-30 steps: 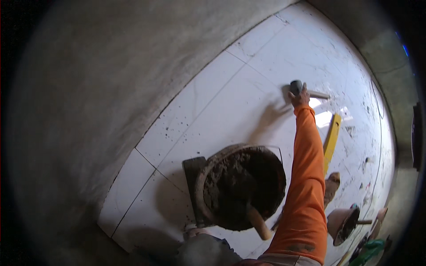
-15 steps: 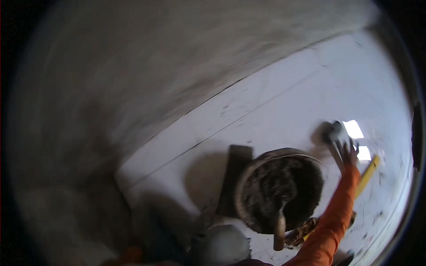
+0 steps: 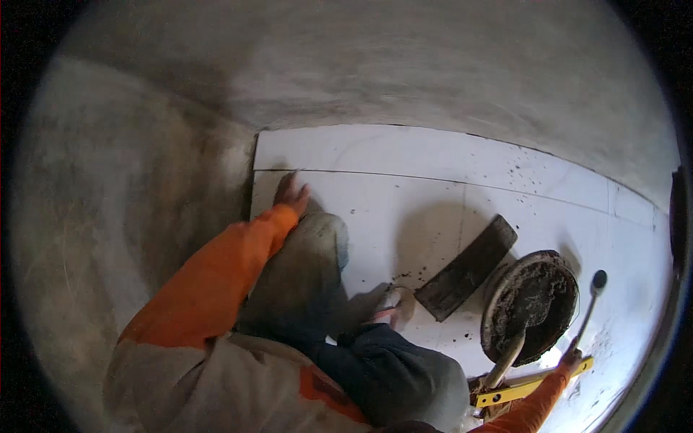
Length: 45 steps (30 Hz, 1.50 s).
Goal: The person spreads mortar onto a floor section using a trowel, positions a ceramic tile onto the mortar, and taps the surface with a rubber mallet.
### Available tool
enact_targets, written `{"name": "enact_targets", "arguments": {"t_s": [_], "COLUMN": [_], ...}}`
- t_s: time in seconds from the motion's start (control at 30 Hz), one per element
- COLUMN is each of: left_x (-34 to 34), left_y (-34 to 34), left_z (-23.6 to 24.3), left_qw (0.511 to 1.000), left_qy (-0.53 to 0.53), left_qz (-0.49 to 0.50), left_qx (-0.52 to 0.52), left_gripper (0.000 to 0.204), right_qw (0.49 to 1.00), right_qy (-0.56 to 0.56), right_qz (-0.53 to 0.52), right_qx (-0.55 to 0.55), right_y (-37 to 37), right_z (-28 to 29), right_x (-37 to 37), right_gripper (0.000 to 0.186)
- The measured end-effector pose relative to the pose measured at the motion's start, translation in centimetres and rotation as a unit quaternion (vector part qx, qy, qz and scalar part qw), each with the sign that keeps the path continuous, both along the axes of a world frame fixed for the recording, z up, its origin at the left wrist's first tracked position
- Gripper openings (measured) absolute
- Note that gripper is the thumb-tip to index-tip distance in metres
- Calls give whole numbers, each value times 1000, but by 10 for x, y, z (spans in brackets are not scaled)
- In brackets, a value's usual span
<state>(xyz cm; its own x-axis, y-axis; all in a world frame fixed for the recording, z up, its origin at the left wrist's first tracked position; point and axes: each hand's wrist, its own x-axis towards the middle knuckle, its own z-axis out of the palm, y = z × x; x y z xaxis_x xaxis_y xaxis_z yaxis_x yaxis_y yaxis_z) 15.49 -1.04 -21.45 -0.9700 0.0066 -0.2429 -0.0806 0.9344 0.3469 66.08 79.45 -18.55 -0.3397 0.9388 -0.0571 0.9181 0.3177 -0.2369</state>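
My left hand (image 3: 292, 190) rests on the white floor tiles (image 3: 375, 151) near their left edge, fingers out and apart, beside my bent knee. My right hand (image 3: 571, 359) grips the handle of a rubber mallet, whose dark head (image 3: 599, 280) lies to the right of a bucket (image 3: 497, 299) of dark mortar. A wooden-handled tool (image 3: 509, 353) stands in the bucket. Just below my right hand lies a yellow spirit level (image 3: 512, 390).
A dark board (image 3: 465, 267) lies on the tiles left of the bucket. Grey plastered walls (image 3: 433, 65) border the tiles behind and at the left, meeting in a corner. My sandalled foot (image 3: 393, 307) is beside the board.
My view has turned left toward the corner. My left hand has appeared on the tiles. My right hand has moved from the mallet's head region onto its handle, now near the lower right.
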Motion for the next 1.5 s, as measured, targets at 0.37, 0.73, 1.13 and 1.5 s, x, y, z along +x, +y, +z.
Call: {"name": "enact_targets", "arguments": {"t_s": [0.37, 0.73, 1.13, 1.5], "left_x": [-53, -69, -71, -71], "left_y": [2, -44, -60, -57], "left_z": [-41, -35, -43, -53], "left_qw": [962, 935, 936, 928], "left_qy": [188, 162, 202, 232], "left_qz": [-188, -312, -267, -274], "left_qx": [-59, 41, 110, 97], "left_gripper": [59, 63, 59, 46], "right_qw": [918, 933, 951, 941], "right_qy": [357, -53, 53, 34], "right_qz": [74, 278, 238, 278], "right_qx": [-156, -221, -191, -188], "right_y": [-213, -594, -659, -651], "right_z": [224, -19, -17, -41], "right_x": [-221, -435, -469, -460], "right_gripper": [31, 36, 56, 53]}}
